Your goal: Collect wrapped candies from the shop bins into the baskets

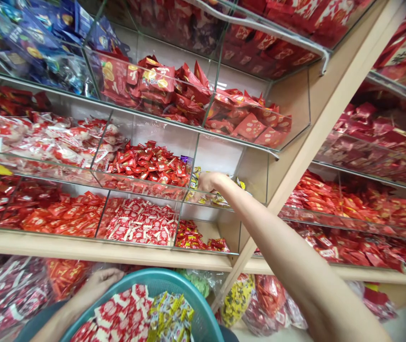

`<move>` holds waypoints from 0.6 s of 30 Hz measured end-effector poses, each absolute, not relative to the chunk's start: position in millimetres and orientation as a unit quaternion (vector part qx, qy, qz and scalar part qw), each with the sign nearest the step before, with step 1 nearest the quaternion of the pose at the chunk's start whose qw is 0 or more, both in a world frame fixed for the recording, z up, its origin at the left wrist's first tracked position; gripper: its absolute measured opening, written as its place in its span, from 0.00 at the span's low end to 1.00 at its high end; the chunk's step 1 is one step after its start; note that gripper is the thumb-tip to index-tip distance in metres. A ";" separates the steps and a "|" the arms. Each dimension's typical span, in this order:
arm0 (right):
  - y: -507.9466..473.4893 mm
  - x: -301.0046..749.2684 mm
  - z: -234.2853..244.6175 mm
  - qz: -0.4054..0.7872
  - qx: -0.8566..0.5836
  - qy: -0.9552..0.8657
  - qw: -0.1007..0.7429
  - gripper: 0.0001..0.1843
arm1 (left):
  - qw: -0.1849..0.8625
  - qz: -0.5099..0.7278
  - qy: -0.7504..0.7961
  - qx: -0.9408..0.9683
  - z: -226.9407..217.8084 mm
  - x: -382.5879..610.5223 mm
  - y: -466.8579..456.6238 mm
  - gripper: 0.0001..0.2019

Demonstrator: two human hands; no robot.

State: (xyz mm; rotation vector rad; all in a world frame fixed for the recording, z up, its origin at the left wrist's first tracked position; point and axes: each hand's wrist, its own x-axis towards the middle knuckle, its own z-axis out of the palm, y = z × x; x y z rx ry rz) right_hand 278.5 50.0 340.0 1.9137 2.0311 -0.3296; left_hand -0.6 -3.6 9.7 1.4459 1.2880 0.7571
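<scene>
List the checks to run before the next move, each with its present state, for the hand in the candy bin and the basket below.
1. Right hand inside the bin of yellow-wrapped candies: ok, it reaches in among them.
2. Right hand's hold on a candy: cannot tell, its fingers are hidden behind the hand.
3. Left hand on the teal basket: ok, it curls at the rim's left side.
4. Room in the basket: ok, red-and-white packets and yellow packets lie low inside it.
5. Basket under the reaching arm: ok, it sits below and left of the forearm.
</scene>
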 end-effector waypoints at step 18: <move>61.8 292.3 339.9 -0.142 0.699 0.700 0.012 0.14 | 0.499 0.320 0.533 0.603 8.0 -1.3 -0.4 0.23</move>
